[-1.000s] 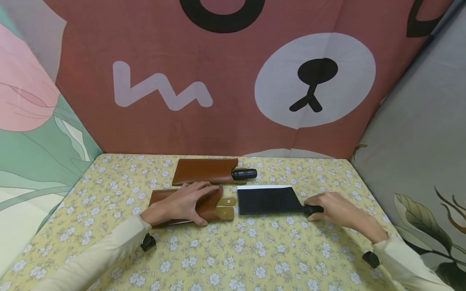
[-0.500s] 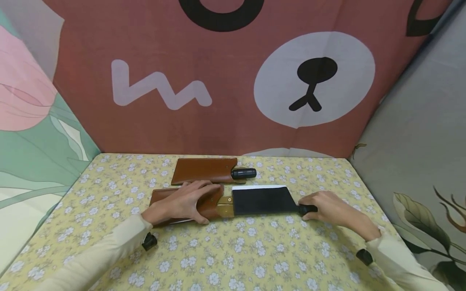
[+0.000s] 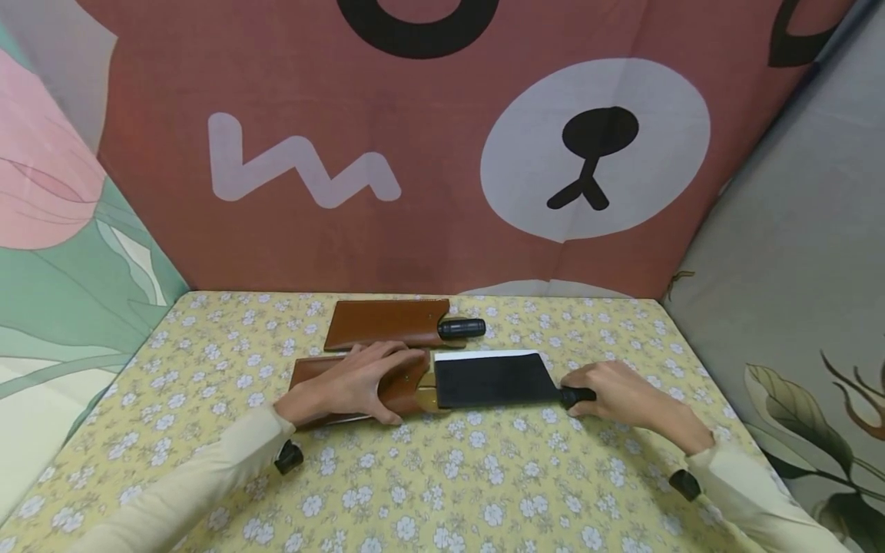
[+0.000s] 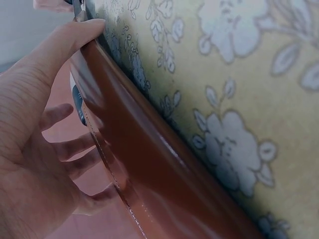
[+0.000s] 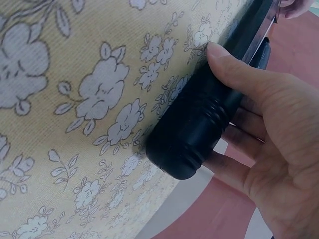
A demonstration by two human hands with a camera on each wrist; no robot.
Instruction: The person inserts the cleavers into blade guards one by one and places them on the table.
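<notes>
A cleaver with a black blade point(image 3: 492, 382) and a pale cutting edge lies flat, edge facing away from me. My right hand point(image 3: 618, 393) holds its black handle point(image 5: 192, 127), thumb on one side and fingers on the other. To the left, my left hand point(image 3: 354, 382) spans a brown leather sheath point(image 4: 134, 134), thumb at the near edge and fingertips along the far edge. The sheath's open mouth faces the cleaver. The blade's left end overlaps the tan strap flap point(image 3: 426, 399) at that mouth. My left hand hides the middle of the sheath.
Behind, a second brown sheath point(image 3: 383, 324) lies parallel, with a black handle point(image 3: 462, 329) sticking out at its right end. Both rest on a yellow floral tablecloth point(image 3: 442, 491). A printed red-brown cloth point(image 3: 442, 246) stands upright along the table's back edge.
My right hand has slid the cleaver leftward, and its blade end has come over the sheath's strap flap. The left hand and its sheath have shifted slightly to the right.
</notes>
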